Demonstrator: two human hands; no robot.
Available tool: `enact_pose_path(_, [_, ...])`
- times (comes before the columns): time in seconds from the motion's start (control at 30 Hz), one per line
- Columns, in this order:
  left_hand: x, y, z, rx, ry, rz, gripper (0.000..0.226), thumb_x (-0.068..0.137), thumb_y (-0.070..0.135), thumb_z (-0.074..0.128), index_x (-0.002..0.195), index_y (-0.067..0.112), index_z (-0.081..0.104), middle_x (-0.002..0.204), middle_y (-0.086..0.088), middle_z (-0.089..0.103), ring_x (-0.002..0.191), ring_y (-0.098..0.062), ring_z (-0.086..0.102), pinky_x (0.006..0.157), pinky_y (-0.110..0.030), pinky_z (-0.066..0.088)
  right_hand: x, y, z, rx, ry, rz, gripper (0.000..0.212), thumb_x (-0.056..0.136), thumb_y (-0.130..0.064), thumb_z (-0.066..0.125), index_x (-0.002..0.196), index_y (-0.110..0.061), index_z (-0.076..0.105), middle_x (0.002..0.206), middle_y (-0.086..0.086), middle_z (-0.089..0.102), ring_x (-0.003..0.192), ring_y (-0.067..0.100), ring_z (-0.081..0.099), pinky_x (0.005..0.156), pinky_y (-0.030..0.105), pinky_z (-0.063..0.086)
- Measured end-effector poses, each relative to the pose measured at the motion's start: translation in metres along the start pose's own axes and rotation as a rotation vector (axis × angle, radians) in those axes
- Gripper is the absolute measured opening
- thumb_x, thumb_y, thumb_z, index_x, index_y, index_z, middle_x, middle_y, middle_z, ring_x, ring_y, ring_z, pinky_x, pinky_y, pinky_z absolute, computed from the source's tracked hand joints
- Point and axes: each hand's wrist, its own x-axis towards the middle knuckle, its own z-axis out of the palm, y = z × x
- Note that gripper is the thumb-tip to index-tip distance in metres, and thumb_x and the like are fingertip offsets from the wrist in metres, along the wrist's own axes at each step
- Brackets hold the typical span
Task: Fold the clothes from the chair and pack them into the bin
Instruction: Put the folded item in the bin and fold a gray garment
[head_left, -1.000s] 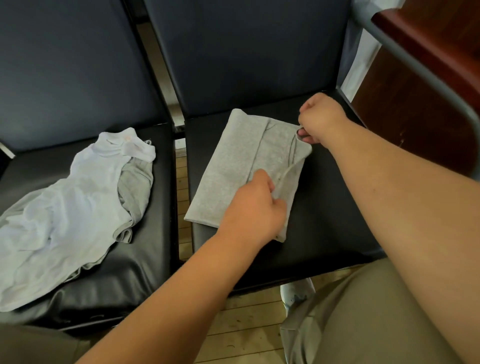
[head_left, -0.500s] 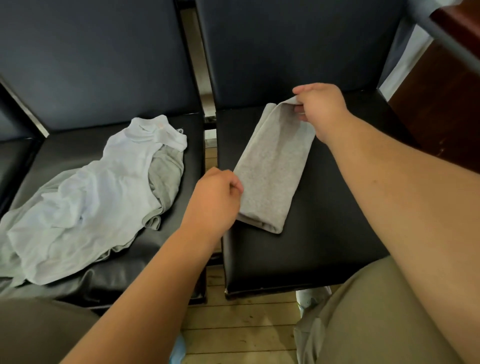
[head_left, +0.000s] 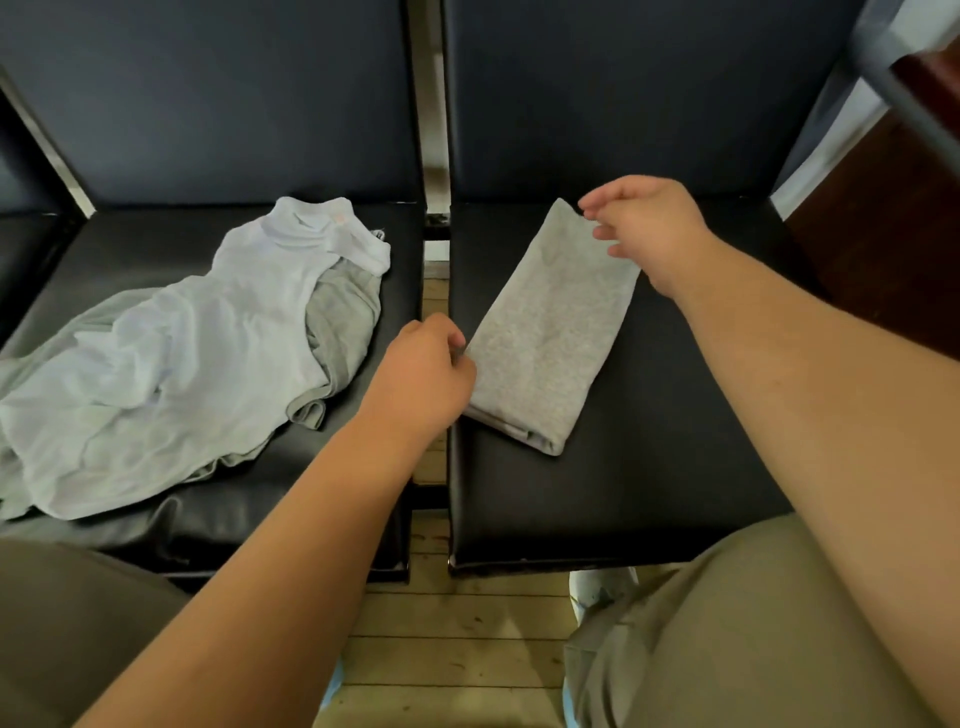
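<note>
As the folded garment (head_left: 545, 338) seems ready for another fold | left hand (head_left: 421, 379) curled at its edge, hold unclear | right hand (head_left: 649, 228) loose, empty

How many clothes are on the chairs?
3: folded grey cloth on the right seat; white shirt over a grey top on the left seat. More may be hidden.
</note>
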Motion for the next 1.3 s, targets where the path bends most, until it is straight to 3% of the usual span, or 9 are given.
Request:
enact_pose_path(0.23, [-0.012, 0.004, 0.009, 0.093, -0.129, -0.032, 0.045, 0.101, 0.032, 0.065, 0.140, 0.015, 0.051, 0.129, -0.011, 0.058, 0.098, -0.020, 0.052, 0.082, -0.031, 0.041, -0.048, -0.004, -0.006, -0.294, -0.250, -0.109, 0.021, 0.099, -0.020, 0.067, 0.103, -0.036, 0.079, 0.109, -0.016, 0.075, 0.107, 0.006, 0.068, 0.094, 0.033, 0.056])
enact_pose_path(0.4, [-0.028, 0.017, 0.002, -0.141, -0.155, -0.076, 0.054, 0.096, 0.022, 0.064, 0.145, 0.029, 0.043, 0.101, 0.000, 0.063, 0.086, -0.019, 0.063, 0.066, -0.033, 0.048, -0.102, -0.004, -0.006, -0.505, -0.518, -0.141, 0.023, 0.101, -0.019, 0.065, 0.105, -0.038, 0.078, 0.108, -0.019, 0.076, 0.104, -0.002, 0.068, 0.085, 0.024, 0.050])
enact_pose_path(0.57, [-0.041, 0.029, -0.002, -0.451, -0.122, -0.149, 0.035, 0.090, 0.010, 0.051, 0.107, 0.036, 0.066, 0.104, -0.006, 0.069, 0.086, -0.029, 0.073, 0.079, -0.049, 0.066, -0.143, 0.006, -0.002, -0.658, -0.575, -0.191, 0.026, 0.098, -0.029, 0.068, 0.123, -0.037, 0.072, 0.125, -0.018, 0.069, 0.112, -0.001, 0.064, 0.091, 0.020, 0.048])
enact_pose_path(0.73, [-0.045, 0.045, -0.001, -0.843, -0.098, -0.294, 0.033, 0.100, 0.007, 0.052, 0.093, 0.019, 0.081, 0.119, -0.009, 0.072, 0.107, -0.024, 0.073, 0.088, -0.040, 0.066, -0.169, 0.033, 0.006, -0.769, -0.437, -0.179, 0.098, 0.076, -0.070, 0.081, 0.156, -0.029, 0.039, 0.149, -0.005, 0.042, 0.131, 0.021, 0.051, 0.107, 0.045, 0.050])
enact_pose_path(0.8, [-0.046, 0.050, -0.002, -0.974, -0.100, -0.322, 0.034, 0.099, 0.000, 0.053, 0.095, 0.016, 0.082, 0.123, -0.013, 0.070, 0.115, -0.029, 0.071, 0.091, -0.041, 0.065, -0.179, 0.046, 0.013, -0.839, -0.309, -0.240, 0.107, 0.073, -0.073, 0.081, 0.158, -0.027, 0.033, 0.152, -0.001, 0.038, 0.135, 0.026, 0.048, 0.108, 0.047, 0.049])
enact_pose_path(0.9, [-0.054, 0.059, -0.007, -1.114, -0.160, -0.310, 0.043, 0.095, -0.017, 0.046, 0.113, 0.008, 0.076, 0.127, -0.017, 0.068, 0.116, -0.029, 0.071, 0.091, -0.038, 0.065, -0.187, 0.062, 0.020, -0.917, -0.136, -0.301, 0.093, 0.080, -0.059, 0.082, 0.152, -0.021, 0.035, 0.144, 0.004, 0.041, 0.126, 0.032, 0.053, 0.105, 0.047, 0.051])
enact_pose_path(1.0, [-0.055, 0.053, -0.007, -0.911, -0.183, -0.160, 0.055, 0.086, -0.022, 0.057, 0.119, 0.019, 0.075, 0.124, -0.008, 0.071, 0.113, -0.021, 0.071, 0.093, -0.035, 0.063, -0.187, 0.064, 0.017, -0.819, -0.056, -0.293, 0.054, 0.090, -0.034, 0.077, 0.133, -0.019, 0.047, 0.132, 0.003, 0.045, 0.111, 0.028, 0.057, 0.092, 0.043, 0.055])
enact_pose_path(1.13, [-0.054, 0.047, -0.006, -0.468, -0.025, 0.091, 0.034, 0.090, 0.002, 0.075, 0.113, 0.028, 0.075, 0.108, 0.005, 0.074, 0.099, -0.011, 0.070, 0.090, -0.026, 0.058, -0.181, 0.055, -0.001, -0.701, -0.027, -0.291, 0.012, 0.096, -0.022, 0.065, 0.102, -0.019, 0.055, 0.107, -0.002, 0.046, 0.087, 0.020, 0.055, 0.073, 0.036, 0.053])
enact_pose_path(1.3, [-0.054, 0.049, -0.011, -0.397, 0.076, 0.238, 0.011, 0.097, 0.027, 0.075, 0.103, 0.036, 0.074, 0.103, 0.008, 0.071, 0.098, -0.009, 0.067, 0.086, -0.023, 0.052, -0.180, 0.030, -0.029, -0.562, -0.069, -0.312, 0.009, 0.093, -0.023, 0.065, 0.090, -0.018, 0.059, 0.094, -0.003, 0.055, 0.080, 0.015, 0.056, 0.061, 0.027, 0.038])
